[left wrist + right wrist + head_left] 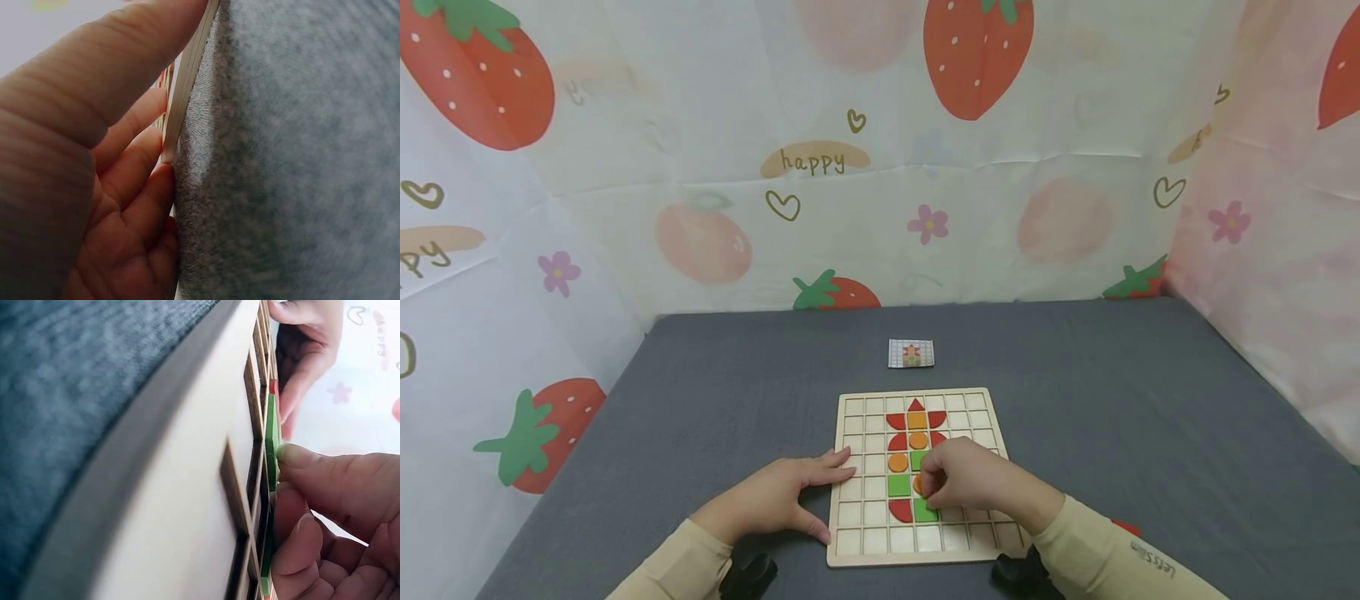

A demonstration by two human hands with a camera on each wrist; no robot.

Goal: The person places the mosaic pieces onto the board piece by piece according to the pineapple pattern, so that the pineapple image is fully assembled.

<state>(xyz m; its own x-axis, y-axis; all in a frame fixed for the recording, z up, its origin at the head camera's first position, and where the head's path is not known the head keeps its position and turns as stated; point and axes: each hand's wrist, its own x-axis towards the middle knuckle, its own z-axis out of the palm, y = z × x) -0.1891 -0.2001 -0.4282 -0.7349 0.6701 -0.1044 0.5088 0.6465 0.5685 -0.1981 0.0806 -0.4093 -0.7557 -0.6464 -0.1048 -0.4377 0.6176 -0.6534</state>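
A wooden grid board lies on the table with red, orange and green pieces set in its middle columns. At its left edge rests my left hand, fingers extended over the rim and thumb against the side. My right hand is over the middle right of the board, fingers curled. Its thumb touches a green square in a lower cell; in the right wrist view that green square sits at the thumb tip. The curled fingers partly cover an orange circle and the cells beside it.
A small pattern card lies beyond the board on the grey tablecloth. A red piece shows beside the right sleeve. Strawberry-print curtains stand behind and at both sides. Black wrist straps are below the sleeves.
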